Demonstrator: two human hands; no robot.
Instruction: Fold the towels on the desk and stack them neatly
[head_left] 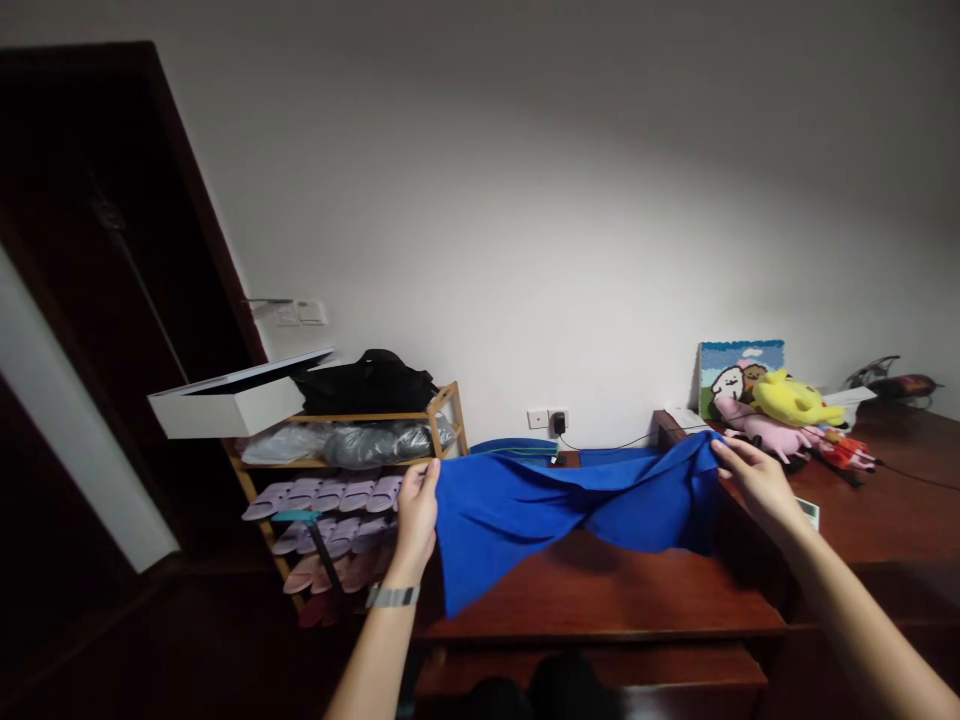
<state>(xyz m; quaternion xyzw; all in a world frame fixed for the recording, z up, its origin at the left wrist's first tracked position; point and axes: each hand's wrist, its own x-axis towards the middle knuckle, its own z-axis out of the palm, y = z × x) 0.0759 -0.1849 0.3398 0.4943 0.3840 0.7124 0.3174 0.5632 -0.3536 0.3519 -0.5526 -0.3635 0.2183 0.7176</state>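
Observation:
A blue cloth (pixel 517 510) hangs stretched between my two hands, above a reddish-brown wooden surface (pixel 600 600). My left hand (pixel 418 510) pinches its upper left corner, and a grey band circles that wrist. At the upper right corner, my right hand (pixel 750 485) grips the fabric between thumb and fingers. The cloth sags in the middle with folds, and its lower left corner droops lowest. Behind it, more blue material (pixel 517 447) shows near the wall, partly hidden by the cloth.
Left, a wooden rack (pixel 442 400) holds slippers (pixel 330 495), a black bag (pixel 367 385) and a white box (pixel 232 405). Right, plush toys (pixel 787 400) and a picture (pixel 739 370) stand on a brown desk (pixel 892 500). A black plug (pixel 558 423) with a cable is at the wall.

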